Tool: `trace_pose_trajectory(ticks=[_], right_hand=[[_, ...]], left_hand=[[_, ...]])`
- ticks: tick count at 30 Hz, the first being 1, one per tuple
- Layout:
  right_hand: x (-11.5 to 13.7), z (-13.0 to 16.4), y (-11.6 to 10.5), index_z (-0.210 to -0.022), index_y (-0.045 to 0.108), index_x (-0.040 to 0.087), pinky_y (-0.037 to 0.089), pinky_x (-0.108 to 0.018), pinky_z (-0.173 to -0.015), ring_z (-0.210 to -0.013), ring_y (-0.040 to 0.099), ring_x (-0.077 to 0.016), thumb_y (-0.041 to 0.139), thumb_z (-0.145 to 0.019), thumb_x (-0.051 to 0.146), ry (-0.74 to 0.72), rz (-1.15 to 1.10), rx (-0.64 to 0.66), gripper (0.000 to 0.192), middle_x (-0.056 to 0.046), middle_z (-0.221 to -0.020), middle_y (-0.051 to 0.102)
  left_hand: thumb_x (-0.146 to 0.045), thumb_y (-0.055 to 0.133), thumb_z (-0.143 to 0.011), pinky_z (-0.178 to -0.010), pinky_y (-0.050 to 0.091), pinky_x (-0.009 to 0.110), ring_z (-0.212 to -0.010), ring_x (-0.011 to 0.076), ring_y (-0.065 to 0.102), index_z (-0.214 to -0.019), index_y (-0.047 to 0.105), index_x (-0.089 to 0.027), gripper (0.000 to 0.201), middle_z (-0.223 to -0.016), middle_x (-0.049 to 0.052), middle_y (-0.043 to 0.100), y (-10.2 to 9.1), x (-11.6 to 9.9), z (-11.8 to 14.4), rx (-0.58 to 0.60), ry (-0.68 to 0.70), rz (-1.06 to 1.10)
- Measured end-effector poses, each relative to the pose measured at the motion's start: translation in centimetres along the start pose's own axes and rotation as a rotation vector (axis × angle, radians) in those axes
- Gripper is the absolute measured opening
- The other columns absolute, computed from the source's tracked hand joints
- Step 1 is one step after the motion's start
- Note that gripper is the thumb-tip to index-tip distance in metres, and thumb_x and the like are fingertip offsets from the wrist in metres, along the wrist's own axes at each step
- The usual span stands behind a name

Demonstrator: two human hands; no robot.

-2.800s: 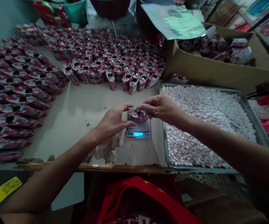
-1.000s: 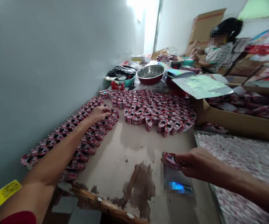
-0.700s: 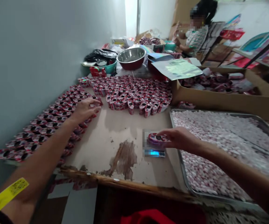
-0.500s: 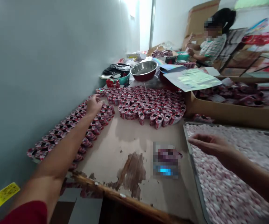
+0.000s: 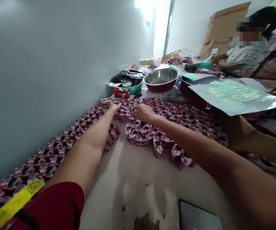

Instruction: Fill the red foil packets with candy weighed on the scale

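Several small red-and-white patterned packets [image 5: 144, 139] stand upright in a dense cluster at mid-table, their tops showing dark openings. More of these packets line the wall side in rows. My left hand [image 5: 115, 107] reaches to the far end of the rows, fingers stretched toward the cluster and partly hidden. Just right of it, my right hand [image 5: 142, 112] hovers low over the cluster's near-left part, fingers loosely bent and apart. Nothing shows in either hand; whether the fingertips touch the packets cannot be made out.
A steel bowl [image 5: 161, 78] and a teal basin [image 5: 134, 88] stand behind the packets, with a red tape dispenser [image 5: 121, 93]. Silvery sheets [image 5: 235, 95] overlie a cardboard box [image 5: 243, 134] at right. A dark-edged flat device [image 5: 198, 217] lies near. A co-worker [image 5: 245, 57] sits beyond.
My right hand has swung left from above the tray of white pieces to the packets beside my left hand. The view has shifted closer to the packets; the tray is out of sight.
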State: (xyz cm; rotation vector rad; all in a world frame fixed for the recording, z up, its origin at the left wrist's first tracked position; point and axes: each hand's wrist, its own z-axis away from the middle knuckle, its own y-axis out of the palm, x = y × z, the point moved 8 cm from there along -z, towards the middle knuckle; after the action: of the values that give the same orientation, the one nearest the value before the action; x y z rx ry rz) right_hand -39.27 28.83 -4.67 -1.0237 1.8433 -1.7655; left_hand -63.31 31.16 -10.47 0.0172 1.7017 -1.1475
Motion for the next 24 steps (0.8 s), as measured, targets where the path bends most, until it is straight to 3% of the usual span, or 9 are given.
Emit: trace_pose_trajectory(ticks=[3, 6, 10, 17, 24], right_hand=[[0.6, -5.0, 3.3, -0.125, 0.083, 0.020, 0.057, -0.037, -0.095, -0.123, 0.074, -0.0340, 0.063, -0.100, 0.050, 0.020, 0.034, 0.064, 0.044, -0.016, -0.130, 0.079], [1.1, -6.3, 5.3, -0.130, 0.081, 0.015, 0.057, -0.039, -0.098, -0.125, 0.073, -0.0362, 0.065, -0.098, 0.050, 0.028, 0.056, 0.091, 0.051, -0.021, -0.131, 0.078], [1.0, -4.9, 5.8, -0.133, 0.080, 0.015, 0.059, -0.040, -0.097, -0.122, 0.074, -0.0364, 0.070, -0.092, 0.045, 0.024, 0.070, 0.104, 0.052, -0.021, -0.131, 0.078], [-1.2, -0.1, 5.0, -0.147, 0.073, 0.031, 0.058, -0.042, -0.097, -0.125, 0.073, -0.0353, 0.066, -0.093, 0.047, -0.061, 0.102, 0.064, 0.057, -0.012, -0.138, 0.077], [-2.8, 2.2, 4.6, -0.151, 0.069, 0.038, 0.057, -0.039, -0.097, -0.129, 0.071, -0.0332, 0.072, -0.089, 0.046, -0.147, 0.119, 0.101, 0.062, -0.007, -0.139, 0.077]], left_hand=[[-0.040, 0.072, -0.104, -0.106, 0.060, 0.052, -0.126, 0.0299, 0.067, -0.141, 0.064, -0.017, 0.044, -0.143, 0.014, 0.064, 1.3, 1.0, 0.0, -0.051, -0.089, -0.111], [-0.042, 0.072, -0.104, -0.109, 0.058, 0.054, -0.129, 0.0309, 0.066, -0.140, 0.065, -0.017, 0.045, -0.144, 0.014, 0.064, 2.2, 1.1, 1.1, -0.069, -0.104, -0.191], [-0.044, 0.070, -0.105, -0.112, 0.056, 0.056, -0.131, 0.0312, 0.065, -0.139, 0.066, -0.017, 0.044, -0.144, 0.014, 0.065, 2.6, 0.7, 3.8, -0.087, -0.115, -0.237], [-0.042, 0.071, -0.104, -0.110, 0.057, 0.055, -0.131, 0.0313, 0.065, -0.141, 0.065, -0.018, 0.044, -0.145, 0.014, 0.064, 3.3, -0.5, 7.6, -0.079, -0.180, -0.246], [-0.041, 0.071, -0.104, -0.105, 0.061, 0.051, -0.124, 0.0289, 0.068, -0.137, 0.066, -0.018, 0.040, -0.139, 0.013, 0.067, 3.5, -1.3, 10.8, -0.099, -0.170, -0.282]])
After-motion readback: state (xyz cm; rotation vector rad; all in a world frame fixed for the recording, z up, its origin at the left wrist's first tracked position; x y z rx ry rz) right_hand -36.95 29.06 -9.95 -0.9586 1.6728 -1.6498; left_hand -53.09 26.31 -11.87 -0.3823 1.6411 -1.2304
